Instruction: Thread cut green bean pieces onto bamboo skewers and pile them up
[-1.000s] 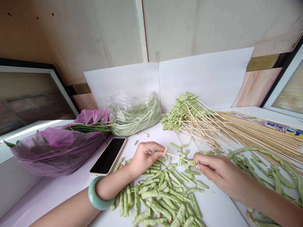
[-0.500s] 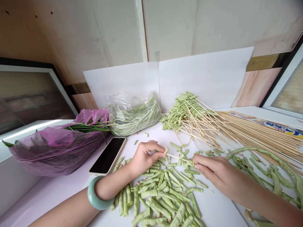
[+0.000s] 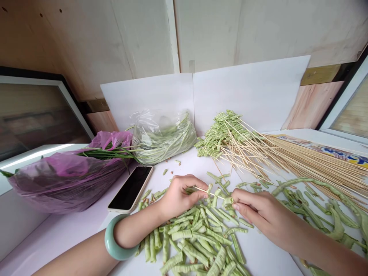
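Note:
A thin bamboo skewer point(image 3: 218, 196) runs between my two hands, above the pile of cut green bean pieces point(image 3: 198, 234). My left hand point(image 3: 182, 193), a pale green bangle point(image 3: 115, 237) on its wrist, pinches a bean piece point(image 3: 210, 188) on the skewer with thumb and forefinger. Left of that piece, the skewer shows again between the fingers. My right hand point(image 3: 255, 205) is closed on the skewer's other side, next to another bean piece point(image 3: 229, 201) at its fingertips. The fingers hide how much of the skewer continues there.
Skewered beans point(image 3: 227, 130) are stacked at the back, beside many bare skewers point(image 3: 316, 161). A clear bag of long beans point(image 3: 163, 142), a purple bag of greens point(image 3: 69, 180) and a phone point(image 3: 130, 189) lie left. Whole beans and trimmings point(image 3: 336, 214) lie right.
The left-hand bean piece has shifted right along the skewer, nearer my right hand. More skewer now shows on its left side.

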### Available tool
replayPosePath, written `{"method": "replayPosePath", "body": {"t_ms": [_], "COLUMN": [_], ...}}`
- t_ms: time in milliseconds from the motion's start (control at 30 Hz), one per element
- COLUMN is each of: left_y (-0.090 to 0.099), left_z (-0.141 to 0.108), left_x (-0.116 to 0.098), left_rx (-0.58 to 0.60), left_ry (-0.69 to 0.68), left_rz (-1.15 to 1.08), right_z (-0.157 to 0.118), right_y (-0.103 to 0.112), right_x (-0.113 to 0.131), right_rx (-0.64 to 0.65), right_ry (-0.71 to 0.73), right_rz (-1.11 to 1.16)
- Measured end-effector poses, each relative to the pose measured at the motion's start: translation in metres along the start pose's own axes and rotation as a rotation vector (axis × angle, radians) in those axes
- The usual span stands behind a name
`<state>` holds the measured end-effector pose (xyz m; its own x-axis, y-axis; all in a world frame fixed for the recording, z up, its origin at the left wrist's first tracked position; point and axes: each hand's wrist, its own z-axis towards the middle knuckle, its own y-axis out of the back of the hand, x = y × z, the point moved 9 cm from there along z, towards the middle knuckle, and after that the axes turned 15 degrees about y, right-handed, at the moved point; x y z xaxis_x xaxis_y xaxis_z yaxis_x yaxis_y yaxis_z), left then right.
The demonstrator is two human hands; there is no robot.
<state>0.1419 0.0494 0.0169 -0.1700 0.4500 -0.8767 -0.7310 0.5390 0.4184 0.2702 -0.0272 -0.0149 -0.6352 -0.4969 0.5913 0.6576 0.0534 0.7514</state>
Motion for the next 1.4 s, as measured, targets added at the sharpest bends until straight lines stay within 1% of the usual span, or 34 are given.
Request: {"method": "replayPosePath", "body": {"t_ms": [167, 267, 333, 433, 500, 533, 600, 667, 733, 800, 833, 933, 1000, 1067, 1133, 1200, 1233, 1300, 1400], "left_y": [-0.005, -0.003, 0.004, 0.022, 0.029, 0.030, 0.023, 0.010, -0.002, -0.006, -0.007, -0.007, -0.004, 0.002, 0.012, 0.021, 0.022, 0.021, 0.019], "left_z": [-0.003, 0.000, 0.004, 0.008, 0.009, 0.009, 0.009, 0.007, 0.003, 0.000, -0.001, -0.002, -0.001, 0.002, 0.004, 0.008, 0.010, 0.013, 0.016], "left_x": [-0.008, -0.002, 0.008, 0.027, 0.033, 0.031, 0.020, 0.008, 0.003, 0.003, 0.002, 0.002, 0.003, 0.004, 0.010, 0.026, 0.033, 0.042, 0.043], "left_rx": [0.031, 0.001, -0.067, -0.245, -0.311, -0.312, -0.247, -0.150, -0.076, -0.065, -0.071, -0.093, -0.115, -0.165, -0.221, -0.249, -0.249, -0.236, -0.209], "left_ry": [-0.027, 0.032, 0.114, 0.247, 0.307, 0.308, 0.244, 0.163, 0.145, 0.166, 0.171, 0.179, 0.183, 0.173, 0.196, 0.272, 0.299, 0.325, 0.305], "left_rz": [0.021, 0.006, -0.040, -0.069, 0.025, 0.098, 0.267, 0.467, 0.697, 0.881, 0.939, 0.989, 0.933, 0.773, 0.448, 0.084, -0.030, -0.160, -0.259], "right_z": [0.003, 0.003, 0.001, -0.005, -0.009, -0.010, -0.010, -0.008, -0.006, -0.005, -0.005, -0.006, -0.005, -0.006, -0.006, -0.005, -0.004, -0.003, -0.003], "right_y": [-0.001, 0.005, 0.018, 0.045, 0.055, 0.057, 0.057, 0.054, 0.051, 0.051, 0.051, 0.051, 0.050, 0.049, 0.047, 0.044, 0.043, 0.039, 0.032], "right_x": [0.007, 0.005, 0.003, -0.006, -0.013, -0.016, -0.018, -0.016, -0.013, -0.011, -0.010, -0.009, -0.008, -0.009, -0.010, -0.009, -0.009, -0.009, -0.013], "right_rx": [-0.028, -0.040, -0.087, -0.199, -0.236, -0.237, -0.228, -0.213, -0.209, -0.223, -0.235, -0.261, -0.263, -0.256, -0.237, -0.213, -0.200, -0.162, -0.107], "right_ry": [0.018, 0.011, 0.013, -0.006, -0.035, -0.045, -0.052, -0.049, -0.046, -0.051, -0.054, -0.046, -0.030, -0.035, -0.050, -0.040, -0.028, -0.015, -0.030], "right_rz": [-0.040, -0.053, -0.120, -0.216, -0.220, -0.215, -0.213, -0.220, -0.224, -0.220, -0.217, -0.208, -0.204, -0.204, -0.207, -0.207, -0.206, -0.199, -0.181]}}
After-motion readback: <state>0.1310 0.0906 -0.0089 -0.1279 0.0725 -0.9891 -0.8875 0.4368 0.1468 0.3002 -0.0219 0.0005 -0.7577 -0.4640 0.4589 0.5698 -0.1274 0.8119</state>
